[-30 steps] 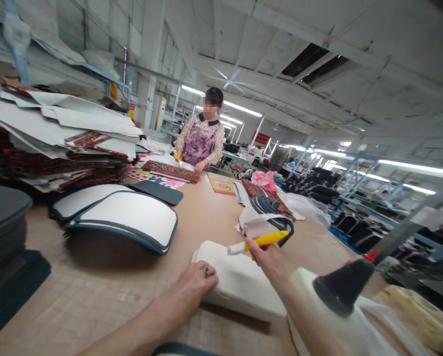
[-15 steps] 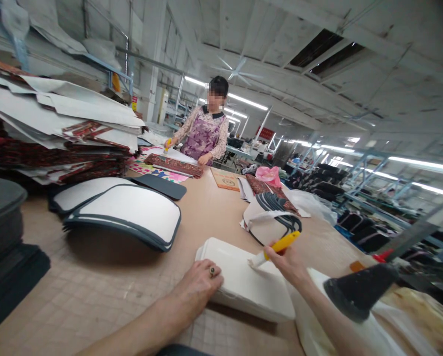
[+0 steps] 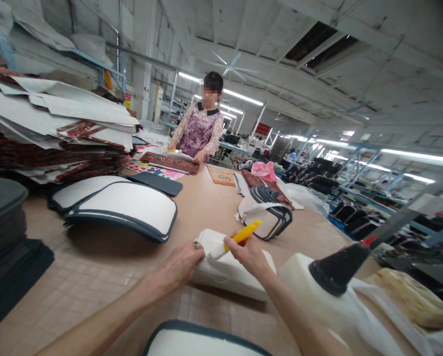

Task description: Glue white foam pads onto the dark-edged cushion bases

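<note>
In the head view, a stack of white, round-cornered panels (image 3: 239,279) lies on the table in front of me. My left hand (image 3: 184,257), with a ring on one finger, grips the stack's left edge, its fingers curled. A paintbrush with a yellow handle (image 3: 243,235) is in my right hand (image 3: 249,254), above the stack. The brush tilts down to the left, its bristles on the top white surface close to my left fingers. Below, a white panel with a dark border (image 3: 206,341) shows at the frame's bottom edge.
Dark-edged white panels (image 3: 128,205) are piled at left, beside dark stacks (image 3: 6,247). Curved panels (image 3: 268,217) stand beyond the white stack. A whitish container with a black spout (image 3: 340,269) is at right. Across the table (image 3: 191,198) works another person (image 3: 199,126).
The brush has moved left across the white stack, toward my left hand. My left hand has shifted to the stack's far left end. More of the dark-bordered panel at the bottom shows.
</note>
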Available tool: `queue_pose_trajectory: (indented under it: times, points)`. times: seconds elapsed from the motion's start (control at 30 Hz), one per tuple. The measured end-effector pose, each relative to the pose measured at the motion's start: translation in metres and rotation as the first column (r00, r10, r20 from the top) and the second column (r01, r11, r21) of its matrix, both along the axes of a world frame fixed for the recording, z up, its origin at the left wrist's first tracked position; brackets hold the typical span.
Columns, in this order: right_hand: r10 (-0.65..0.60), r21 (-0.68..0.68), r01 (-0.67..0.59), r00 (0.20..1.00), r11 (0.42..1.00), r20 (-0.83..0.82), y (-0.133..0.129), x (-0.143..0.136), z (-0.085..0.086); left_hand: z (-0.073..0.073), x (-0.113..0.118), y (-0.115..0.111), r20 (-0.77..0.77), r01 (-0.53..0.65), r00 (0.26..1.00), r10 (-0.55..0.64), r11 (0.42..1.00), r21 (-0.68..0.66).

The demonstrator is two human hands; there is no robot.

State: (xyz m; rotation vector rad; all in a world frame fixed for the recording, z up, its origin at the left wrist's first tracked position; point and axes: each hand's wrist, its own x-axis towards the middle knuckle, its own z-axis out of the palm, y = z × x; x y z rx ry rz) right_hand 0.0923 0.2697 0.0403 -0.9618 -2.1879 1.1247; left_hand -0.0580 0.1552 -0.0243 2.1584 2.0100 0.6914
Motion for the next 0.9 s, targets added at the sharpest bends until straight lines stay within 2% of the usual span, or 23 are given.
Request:
queue_pose_trajectory:
  times: [0.1, 0.27, 0.33, 0.4, 0.57, 0.63, 0.7, 0.77, 0.83, 0.9]
  points:
    - [-0.010, -0.007, 0.010, 0.999, 1.000, 0.032, 0.003, 0.020, -0.003, -0.002, -0.001, 0.001, 0.003, 0.006, 1.000, -0.006, 1.000, 0.012]
    - [-0.240, 0.077, 0.232, 0.963, 0.970, 0.119, 0.038, 0.111, 0.005, 0.001, 0.000, -0.001, 0.038, 0.016, 0.999, -0.018, 0.999, 0.049]
    - [-0.315, 0.124, 0.301, 0.941, 0.946, 0.122, 0.049, 0.130, 0.010, -0.001, 0.000, -0.001, 0.046, 0.009, 0.999, -0.012, 0.998, 0.060]
    - [-0.335, 0.155, 0.318, 0.937, 0.935, 0.100, 0.054, 0.125, 0.012, -0.005, 0.000, 0.001, 0.045, 0.002, 0.999, -0.005, 0.998, 0.069]
    - [-0.208, 0.134, 0.200, 0.977, 0.971, 0.049, 0.061, 0.055, -0.004, -0.014, -0.003, 0.005, 0.016, -0.018, 1.000, 0.017, 0.997, 0.077]
    - [-0.191, 0.122, 0.184, 0.980, 0.975, 0.053, 0.069, 0.046, -0.010, -0.015, -0.004, 0.007, 0.017, -0.019, 1.000, 0.018, 0.997, 0.073]
    - [-0.244, 0.143, 0.234, 0.968, 0.962, 0.054, 0.076, 0.061, -0.011, -0.012, -0.004, 0.007, 0.031, -0.010, 1.000, 0.008, 0.998, 0.065]
    - [-0.322, 0.179, 0.309, 0.945, 0.934, 0.050, 0.079, 0.089, -0.003, -0.007, -0.004, 0.007, 0.050, -0.004, 0.999, 0.002, 0.998, 0.057]
    - [-0.357, 0.197, 0.342, 0.933, 0.919, 0.047, 0.071, 0.113, 0.009, 0.000, -0.003, 0.005, 0.068, 0.002, 0.998, -0.005, 0.999, 0.048]
    - [-0.324, 0.181, 0.311, 0.945, 0.933, 0.047, 0.053, 0.119, 0.019, 0.006, -0.001, 0.000, 0.079, 0.022, 0.997, -0.026, 0.998, 0.050]
